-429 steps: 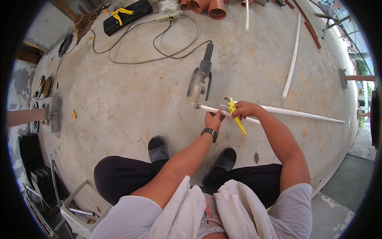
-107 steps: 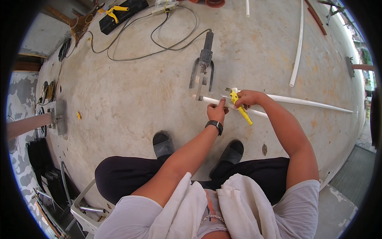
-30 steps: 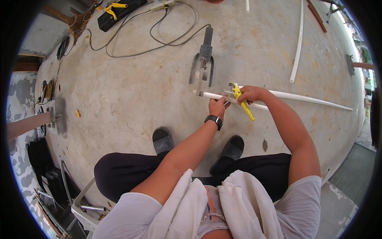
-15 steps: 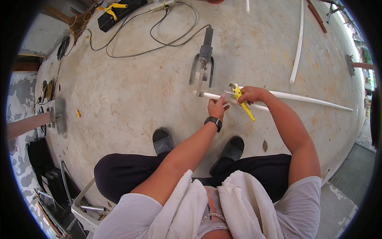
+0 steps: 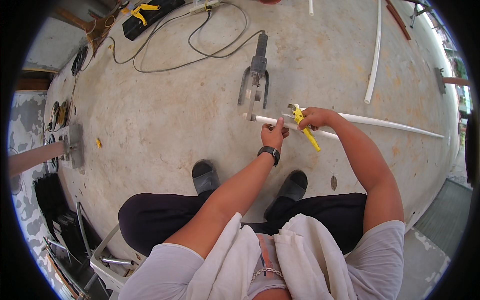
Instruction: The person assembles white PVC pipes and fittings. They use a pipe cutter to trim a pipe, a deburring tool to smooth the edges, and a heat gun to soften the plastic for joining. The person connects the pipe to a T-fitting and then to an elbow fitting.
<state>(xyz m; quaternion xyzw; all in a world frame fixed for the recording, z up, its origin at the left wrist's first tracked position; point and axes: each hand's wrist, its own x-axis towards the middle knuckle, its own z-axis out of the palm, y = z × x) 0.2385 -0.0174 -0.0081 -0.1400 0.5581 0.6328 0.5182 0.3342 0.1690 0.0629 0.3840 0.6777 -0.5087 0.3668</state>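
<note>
My left hand (image 5: 273, 136) is closed around a thin white plastic pipe (image 5: 327, 135), thumb on top. The pipe's left end meets a dark fitting at the tip of a corded pipe-welding heater (image 5: 259, 64). That heater lies on the floor with its flat plate toward me, over a dark U-shaped stand (image 5: 266, 90). A yellow pipe cutter (image 5: 311, 136) is gripped in my right hand (image 5: 316, 119), its jaws apart just above the pipe. Behind that hand, a second white pipe (image 5: 390, 123) stretches off to the right; its left end is partly hidden by the cutter and hand.
The heater's black cable (image 5: 200, 59) loops across the floor to a power strip (image 5: 204, 7). A black box (image 5: 150, 20) with a yellow-handled tool (image 5: 143, 11) stands far left. Another white pipe (image 5: 375, 55) lies far right. My slippers (image 5: 205, 177) are close below the pipe.
</note>
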